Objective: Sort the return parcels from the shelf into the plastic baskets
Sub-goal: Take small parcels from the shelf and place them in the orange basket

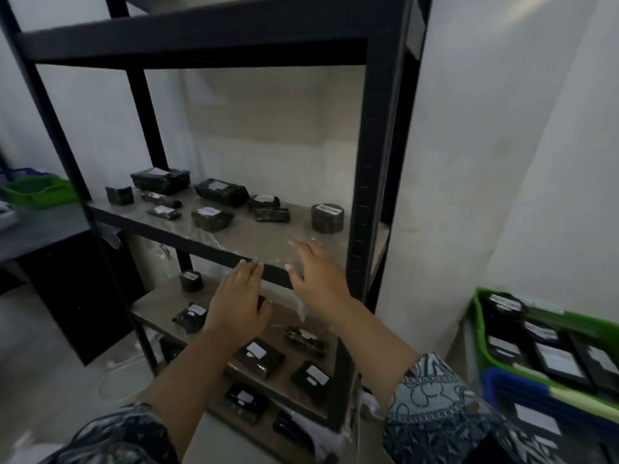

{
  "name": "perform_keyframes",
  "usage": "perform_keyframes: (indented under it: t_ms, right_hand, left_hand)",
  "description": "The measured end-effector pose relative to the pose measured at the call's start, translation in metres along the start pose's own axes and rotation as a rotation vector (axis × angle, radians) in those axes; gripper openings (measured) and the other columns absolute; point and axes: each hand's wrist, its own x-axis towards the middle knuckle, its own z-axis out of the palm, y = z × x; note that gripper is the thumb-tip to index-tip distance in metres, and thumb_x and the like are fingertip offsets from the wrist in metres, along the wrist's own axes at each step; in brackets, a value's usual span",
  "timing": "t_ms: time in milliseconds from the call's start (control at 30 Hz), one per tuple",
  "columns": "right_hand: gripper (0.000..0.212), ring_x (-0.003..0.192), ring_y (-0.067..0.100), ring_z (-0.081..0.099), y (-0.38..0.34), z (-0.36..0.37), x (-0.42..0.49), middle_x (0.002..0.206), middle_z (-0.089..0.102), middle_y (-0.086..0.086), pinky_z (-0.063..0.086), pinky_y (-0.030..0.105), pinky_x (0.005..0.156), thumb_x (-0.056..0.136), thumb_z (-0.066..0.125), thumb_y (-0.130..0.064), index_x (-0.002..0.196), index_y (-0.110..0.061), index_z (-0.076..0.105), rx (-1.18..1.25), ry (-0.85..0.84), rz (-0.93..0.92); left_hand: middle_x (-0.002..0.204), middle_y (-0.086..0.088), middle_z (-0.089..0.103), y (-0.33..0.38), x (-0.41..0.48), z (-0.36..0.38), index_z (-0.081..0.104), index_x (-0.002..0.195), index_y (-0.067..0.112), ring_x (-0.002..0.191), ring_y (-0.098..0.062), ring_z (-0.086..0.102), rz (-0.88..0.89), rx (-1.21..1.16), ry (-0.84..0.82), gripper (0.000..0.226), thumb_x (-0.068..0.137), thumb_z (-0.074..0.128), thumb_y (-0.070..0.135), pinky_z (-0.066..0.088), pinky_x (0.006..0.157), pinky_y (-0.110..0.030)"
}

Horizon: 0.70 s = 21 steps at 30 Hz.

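Standing against white walls, the black shelf carries dark parcels on grey boards. The left hand and right hand reach toward its front edge, fingers straight, holding nothing. A green basket at right holds more parcels.

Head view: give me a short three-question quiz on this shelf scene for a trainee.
1. True or false: neither the left hand nor the right hand holds a parcel.
2. The round parcel on the higher stocked shelf sits at which end? A) left B) right C) dead centre
3. Fill in: the parcel-filled basket beside the blue basket is coloured ___.
Key: 1 true; 2 B; 3 green.
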Motion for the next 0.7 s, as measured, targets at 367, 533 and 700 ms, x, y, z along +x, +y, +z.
perform_keyframes:
  t_ms: [367, 533, 700]
  right_hand:
    - [0.057, 0.145, 0.02, 0.016, -0.006, 0.064, 0.118, 0.155, 0.025, 0.001, 0.02, 0.037, 0.115, 0.097, 0.048, -0.035, 0.148, -0.022, 0.027, -0.107, -0.016, 0.119]
    - [0.06, 0.137, 0.025, 0.031, 0.002, 0.088, 0.19, 0.15, 0.032, 0.005, 0.037, 0.041, 0.105, 0.094, 0.052, -0.035, 0.147, -0.021, 0.027, -0.163, 0.029, 0.287]
    - [0.063, 0.136, 0.028, 0.03, 0.017, 0.105, 0.224, 0.15, 0.031, 0.009, 0.036, 0.042, 0.105, 0.092, 0.055, -0.038, 0.145, -0.015, 0.029, -0.244, -0.08, 0.341]
  left_hand:
    - [0.147, -0.008, 0.033, -0.09, 0.093, 0.022, 0.034, 0.141, 0.009, 0.138, -0.023, 0.026, 0.141, -0.104, 0.011, 0.059, 0.092, 0.05, 0.036, 0.025, 0.113, -0.037]
    - [0.15, -0.006, 0.029, -0.133, 0.139, 0.037, 0.03, 0.144, 0.012, 0.14, -0.02, 0.022, 0.267, -0.151, -0.04, 0.057, 0.095, 0.04, 0.041, 0.02, 0.113, -0.032]
    - [0.145, -0.001, 0.036, -0.161, 0.15, 0.052, 0.036, 0.141, 0.017, 0.136, -0.015, 0.028, 0.332, -0.189, -0.1, 0.07, 0.088, 0.014, 0.056, 0.02, 0.111, -0.028]
